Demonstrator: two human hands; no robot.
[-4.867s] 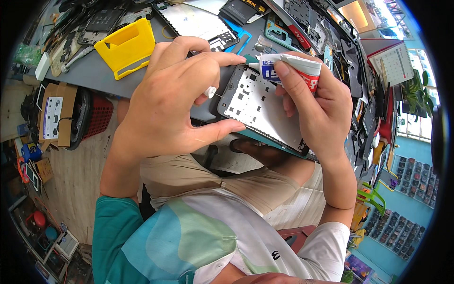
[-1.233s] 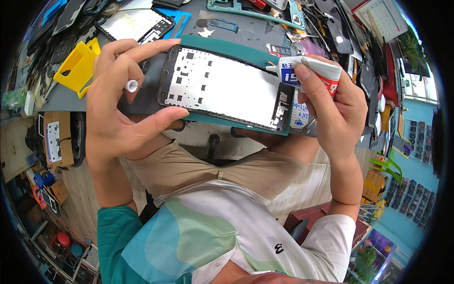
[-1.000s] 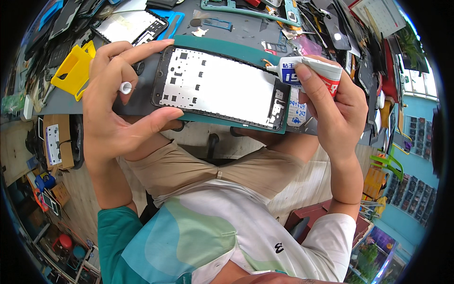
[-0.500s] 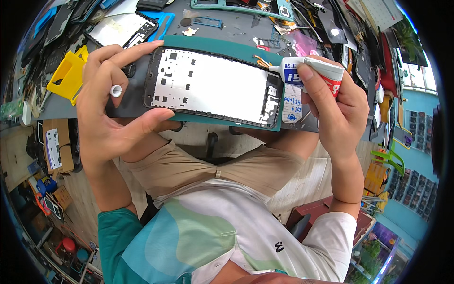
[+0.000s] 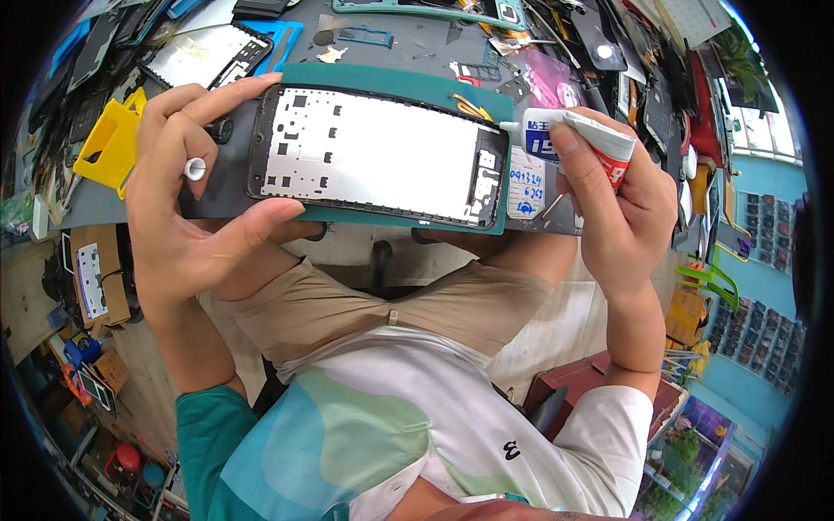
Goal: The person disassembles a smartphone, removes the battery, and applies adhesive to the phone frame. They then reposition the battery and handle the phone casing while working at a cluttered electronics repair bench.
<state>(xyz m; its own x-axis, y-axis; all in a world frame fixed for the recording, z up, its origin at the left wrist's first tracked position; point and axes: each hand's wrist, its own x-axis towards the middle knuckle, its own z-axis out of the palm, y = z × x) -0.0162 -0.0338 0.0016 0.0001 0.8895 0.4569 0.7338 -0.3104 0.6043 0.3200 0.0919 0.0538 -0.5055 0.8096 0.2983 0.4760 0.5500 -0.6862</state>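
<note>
My left hand (image 5: 195,204) grips the left end of a phone frame (image 5: 373,152), a black-edged rectangle with a white metal inner plate, held flat over a green mat (image 5: 395,82). A small white cap (image 5: 195,168) sits between my left fingers. My right hand (image 5: 617,204) is closed around a white glue tube (image 5: 578,139) with a blue and red label. The tube's nozzle touches the frame's upper right corner.
The grey bench (image 5: 417,43) beyond holds a yellow plastic holder (image 5: 109,143), another phone frame on a blue tray (image 5: 221,48), a teal frame (image 5: 417,9), a pink bag (image 5: 543,82) and several small parts. Cardboard boxes (image 5: 91,278) stand on the floor at left.
The phone frame has turned from tilted to level and moved slightly left. The glue tube's nozzle has come to the frame's right end.
</note>
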